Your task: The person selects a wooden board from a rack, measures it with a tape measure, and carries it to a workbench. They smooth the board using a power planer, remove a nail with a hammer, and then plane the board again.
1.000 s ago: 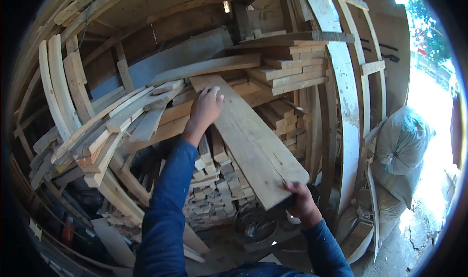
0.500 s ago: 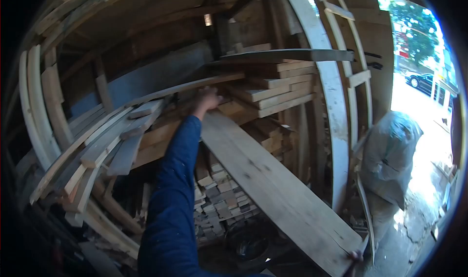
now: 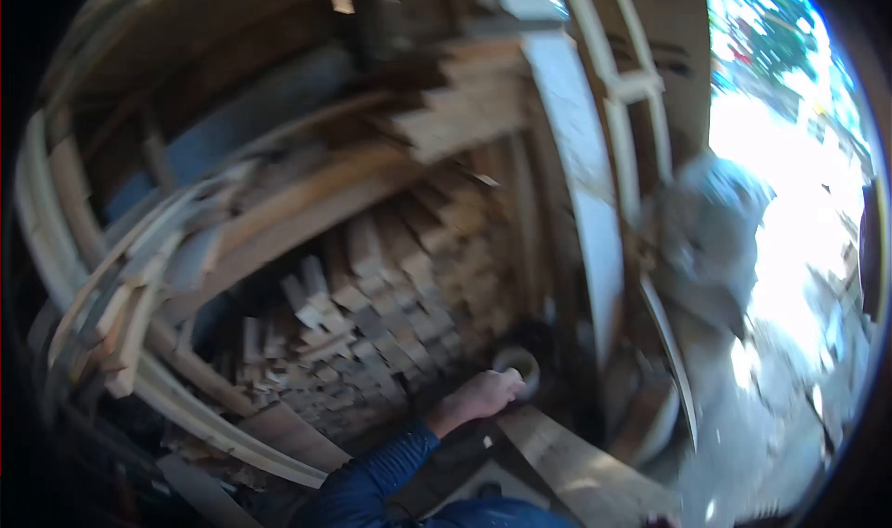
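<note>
The view is motion-blurred. My left hand [image 3: 479, 395], in a blue sleeve, is low in the frame at the upper end of a wide wooden plank [image 3: 581, 468]. The plank slopes down toward the bottom right. The fingers look curled, but the blur hides whether they grip the board or only touch it. My right hand is out of the frame. Behind the hand stands a stack of short wood offcuts [image 3: 372, 323], with longer boards [image 3: 307, 203] lying across the top of it.
Curved wooden slats [image 3: 56, 240] lean at the left. A tall pale post [image 3: 581, 175] stands right of the stack. A stuffed grey sack [image 3: 711, 235] sits by the bright doorway. A small round container [image 3: 518, 361] sits on the floor near the hand.
The plank has come off the top of the stack and dropped low. My left hand has come down with its upper end. The view has swung down and right, and my right hand has left the frame.
</note>
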Demonstrator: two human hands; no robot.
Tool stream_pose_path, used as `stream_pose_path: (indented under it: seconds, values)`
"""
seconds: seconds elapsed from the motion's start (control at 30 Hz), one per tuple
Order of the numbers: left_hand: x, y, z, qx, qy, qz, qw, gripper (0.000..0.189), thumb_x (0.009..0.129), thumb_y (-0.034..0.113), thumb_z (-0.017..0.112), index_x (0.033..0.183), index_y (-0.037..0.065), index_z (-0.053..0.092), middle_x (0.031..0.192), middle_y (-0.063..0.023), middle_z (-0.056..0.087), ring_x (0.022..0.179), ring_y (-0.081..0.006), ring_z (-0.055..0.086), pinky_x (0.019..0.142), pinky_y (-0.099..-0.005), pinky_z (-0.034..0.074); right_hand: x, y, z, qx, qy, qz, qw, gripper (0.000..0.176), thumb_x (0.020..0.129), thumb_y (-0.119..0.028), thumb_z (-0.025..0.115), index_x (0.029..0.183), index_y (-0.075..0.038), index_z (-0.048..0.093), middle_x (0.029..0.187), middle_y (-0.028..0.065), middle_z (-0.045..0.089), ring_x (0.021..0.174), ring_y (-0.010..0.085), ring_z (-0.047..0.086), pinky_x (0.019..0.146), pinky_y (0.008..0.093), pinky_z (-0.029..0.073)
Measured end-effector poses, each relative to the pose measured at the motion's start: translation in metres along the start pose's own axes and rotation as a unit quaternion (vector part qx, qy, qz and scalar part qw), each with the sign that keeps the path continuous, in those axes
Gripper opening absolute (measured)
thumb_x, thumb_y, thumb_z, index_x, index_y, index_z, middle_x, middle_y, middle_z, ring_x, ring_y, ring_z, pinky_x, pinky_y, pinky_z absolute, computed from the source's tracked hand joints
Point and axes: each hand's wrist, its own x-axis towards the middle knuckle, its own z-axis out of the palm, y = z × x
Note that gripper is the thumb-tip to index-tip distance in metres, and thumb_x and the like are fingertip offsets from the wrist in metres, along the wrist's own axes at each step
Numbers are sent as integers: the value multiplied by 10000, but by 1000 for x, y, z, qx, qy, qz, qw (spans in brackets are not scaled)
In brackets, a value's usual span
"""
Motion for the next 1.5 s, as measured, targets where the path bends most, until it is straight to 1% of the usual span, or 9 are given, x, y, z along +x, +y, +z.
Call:
stream_pose_path:
  seconds: [0.13, 0.17, 0.2, 0.33, 0.37, 0.8, 1.13, 1.3, 1.5]
  values:
    - [-66, 41, 134, 148, -281, -86, 944, 295, 1022, 298, 526, 997, 49, 683, 1204, -345, 590, 987, -452, 674, 818, -501, 574, -46, -15, 109, -81, 277, -25, 957, 352, 956, -350, 608, 968, -3, 665, 684, 132, 657, 489, 265, 633, 482, 338, 535]
    - [-94, 6, 194, 194, -338, -14, 921, 412, 1050, 351, 468, 1095, 13, 700, 1196, -348, 610, 1096, -468, 644, 927, -524, 534, -51, -15, 106, -69, 252, -6, 965, 285, 937, -335, 652, 848, -65, 628, 638, 68, 577, 473, 196, 548, 452, 332, 450]
    - [-90, 61, 181, 109, -459, -167, 866, 586, 1047, 460, 451, 1217, -60, 661, 1299, -349, 588, 1243, -447, 580, 1028, -519, 476, -48, -8, 100, -100, 280, -5, 955, 301, 941, -348, 654, 887, -55, 618, 641, 80, 583, 494, 199, 570, 446, 320, 441]
    - [-160, 70, 293, 19, -590, -226, 775, 850, 979, 673, 451, 1321, -91, 599, 1484, -290, 491, 1392, -394, 473, 1139, -446, 402, -22, 21, 12, -48, 277, -29, 959, 449, 961, -379, 610, 1195, 1, 559, 894, 161, 668, 668, 267, 674, 507, 386, 541]
    - [-188, 96, 293, 25, -499, -213, 839, 887, 973, 707, 425, 1359, -77, 572, 1454, -271, 533, 1382, -391, 489, 1136, -438, 404, -17, 17, 6, -31, 278, -31, 959, 422, 954, -375, 618, 1149, -3, 575, 871, 157, 663, 659, 265, 669, 490, 384, 531]
    - [-89, 140, 304, 50, -497, -163, 851, 664, 1017, 488, 522, 1434, -29, 510, 1460, -253, 524, 1405, -383, 452, 1161, -439, 379, 173, -45, -143, 75, 264, 41, 961, 430, 934, -521, 568, 992, -102, 645, 815, 117, 648, 694, 292, 621, 614, 510, 532]
    - [81, 103, 353, -54, -378, -29, 924, 589, 962, 326, 643, 1381, -72, 528, 1400, -298, 542, 1335, -438, 495, 1130, -441, 402, 271, -133, -85, 107, 477, -32, 872, 398, 925, -386, 636, 1101, -29, 632, 948, 123, 647, 748, 254, 649, 595, 442, 568]
    - [178, 92, 379, 98, -374, 21, 922, 690, 907, 343, 709, 1411, -58, 463, 1423, -292, 468, 1278, -465, 510, 1074, -505, 447, 296, -179, -95, 1, 423, -54, 905, 511, 955, -492, 608, 963, 16, 662, 768, 86, 640, 572, 187, 605, 530, 386, 518]
    - [274, 81, 428, 170, -397, 0, 902, 1001, 823, 320, 809, 1563, -14, 222, 1610, -252, 255, 1447, -477, 331, 1164, -502, 380, 249, -183, -107, -377, 315, -41, 870, 491, 964, -471, 639, 1046, 13, 657, 884, 138, 691, 736, 224, 658, 652, 381, 529]
